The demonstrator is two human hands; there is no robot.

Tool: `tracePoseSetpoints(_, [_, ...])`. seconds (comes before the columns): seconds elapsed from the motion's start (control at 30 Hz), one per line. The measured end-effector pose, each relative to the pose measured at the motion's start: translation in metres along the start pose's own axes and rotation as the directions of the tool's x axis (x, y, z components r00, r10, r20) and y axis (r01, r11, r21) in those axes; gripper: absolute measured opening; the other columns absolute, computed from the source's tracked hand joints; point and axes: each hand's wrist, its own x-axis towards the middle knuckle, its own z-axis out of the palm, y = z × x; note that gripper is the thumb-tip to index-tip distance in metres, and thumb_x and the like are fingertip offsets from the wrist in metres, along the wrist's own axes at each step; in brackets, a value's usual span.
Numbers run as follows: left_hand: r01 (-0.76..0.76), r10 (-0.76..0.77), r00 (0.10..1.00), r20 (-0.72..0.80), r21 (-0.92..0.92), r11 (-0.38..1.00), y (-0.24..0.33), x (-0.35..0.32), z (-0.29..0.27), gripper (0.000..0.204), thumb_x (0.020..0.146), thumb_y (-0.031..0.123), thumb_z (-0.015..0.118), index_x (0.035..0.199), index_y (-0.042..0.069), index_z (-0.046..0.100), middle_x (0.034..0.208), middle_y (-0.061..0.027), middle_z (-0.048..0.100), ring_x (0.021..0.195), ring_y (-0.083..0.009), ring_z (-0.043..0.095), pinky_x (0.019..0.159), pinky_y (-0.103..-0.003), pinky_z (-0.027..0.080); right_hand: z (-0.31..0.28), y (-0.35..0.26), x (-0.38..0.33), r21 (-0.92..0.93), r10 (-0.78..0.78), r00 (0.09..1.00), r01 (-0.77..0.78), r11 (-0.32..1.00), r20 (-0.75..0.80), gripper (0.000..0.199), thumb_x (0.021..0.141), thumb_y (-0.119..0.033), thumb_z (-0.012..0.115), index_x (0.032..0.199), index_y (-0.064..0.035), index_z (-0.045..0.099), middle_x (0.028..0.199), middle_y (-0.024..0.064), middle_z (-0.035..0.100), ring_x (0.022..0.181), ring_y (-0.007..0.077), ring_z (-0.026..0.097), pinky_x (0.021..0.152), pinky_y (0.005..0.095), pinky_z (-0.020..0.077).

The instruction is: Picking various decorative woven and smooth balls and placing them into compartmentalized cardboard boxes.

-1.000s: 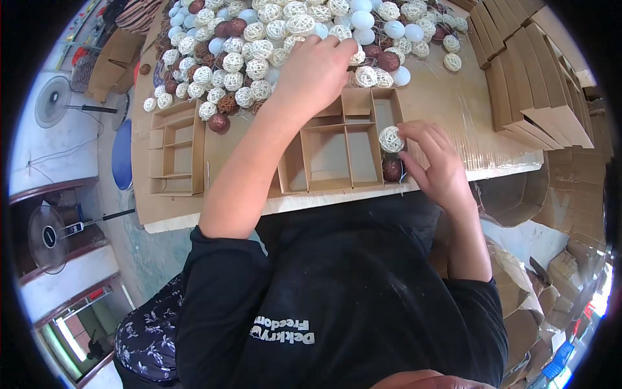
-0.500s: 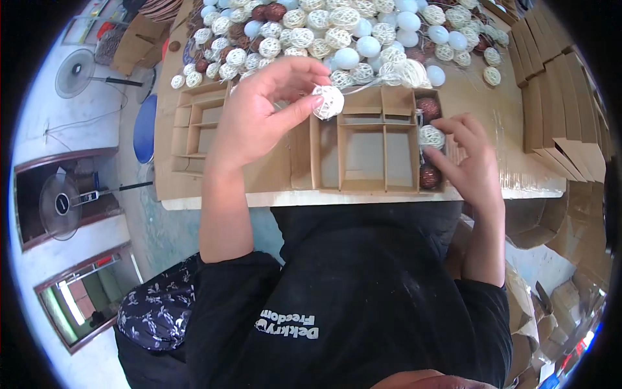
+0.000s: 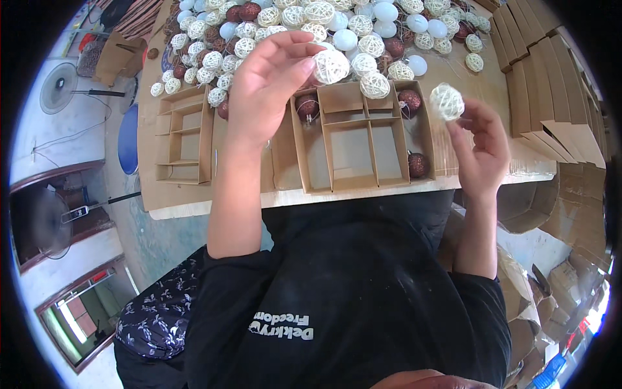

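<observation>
Cardboard covered the worktop (image 3: 194, 198), where an empty divided tray (image 3: 184, 139) lay at the left, well apart from the hands. Nearer the middle, the left hand (image 3: 269, 87) was raised above the divided box (image 3: 359, 139), its fingers (image 3: 295, 61) pinching a white wicker ball (image 3: 330, 67) at the fingertips, so it stayed clear of the heap of loose balls (image 3: 285, 19) behind. Dark glitter balls (image 3: 418, 165) already sat in some compartments. Further right, the right hand (image 3: 483, 146) held a second wicker ball (image 3: 447, 102) pinched between thumb and fingertips, lifted beside the box's right edge.
</observation>
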Motion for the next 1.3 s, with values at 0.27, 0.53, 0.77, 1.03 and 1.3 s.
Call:
tracePoseSetpoints(0.27, [0.126,-0.125,0.992,0.019,-0.161,0.979,-0.016,-0.005,-0.001,0.036,0.107,0.01,0.06,0.141,0.0,0.056,0.131,-0.0142,0.068,0.119,-0.0234,0.068,0.097,-0.041,0.058,-0.009,-0.01,-0.006,-0.404,-0.051,0.902,0.242,0.882,0.428,0.042,0.081,0.002,0.074,0.122,-0.0011,0.067,0.125,0.0155,0.068,0.12,0.0377,0.062,0.103,0.043,0.0501])
tracePoseSetpoints(0.53, [0.106,-0.115,0.993,-0.018,-0.256,0.961,-0.013,-0.013,0.006,0.032,0.105,0.008,0.062,0.136,0.0,0.06,0.126,-0.0131,0.071,0.113,-0.022,0.07,0.092,-0.04,0.06,0.007,-0.011,-0.004,-0.543,0.027,0.892,0.25,0.802,0.45,0.018,0.092,-0.009,0.073,0.108,-0.0021,0.071,0.11,0.0141,0.067,0.099,0.0388,0.068,0.084,0.0458,0.056])
tracePoseSetpoints(0.77, [0.106,-0.11,0.994,0.002,-0.267,0.958,-0.019,-0.011,0.003,0.032,0.107,0.01,0.06,0.137,0.0,0.06,0.129,-0.0143,0.07,0.114,-0.0232,0.069,0.093,-0.041,0.06,0.007,-0.004,0.001,-0.544,-0.006,0.883,0.295,0.785,0.47,0.014,0.095,-0.012,0.073,0.106,-0.0041,0.071,0.105,0.0133,0.067,0.09,0.0373,0.069,0.078,0.0443,0.0569])
tracePoseSetpoints(1.03, [0.23,-0.269,0.961,-0.061,-0.358,0.905,-0.025,-0.001,0.011,0.046,0.104,0.02,0.067,0.143,-0.002,0.056,0.127,-0.0208,0.067,0.113,-0.0299,0.069,0.091,-0.043,0.061,0.027,0.002,0.045,-0.689,0.083,0.9,0.266,0.674,0.428,0.037,0.086,-0.022,0.08,0.118,-0.0056,0.072,0.11,0.015,0.066,0.103,0.0384,0.068,0.087,0.0477,0.0556])
tracePoseSetpoints(1.3, [0.094,-0.104,0.994,-0.02,0.616,0.782,-0.033,-0.01,0.051,0.046,0.089,0.008,0.08,0.132,0.005,0.065,0.11,-0.0101,0.066,0.085,-0.0175,0.067,0.076,-0.032,0.057,0.005,-0.007,0.076,-0.439,-0.018,0.96,0.144,0.887,0.278,0.042,0.086,-0.019,0.082,0.124,-0.0051,0.072,0.096,0.0103,0.069,0.083,0.0227,0.065,0.075,0.0351,0.0534])
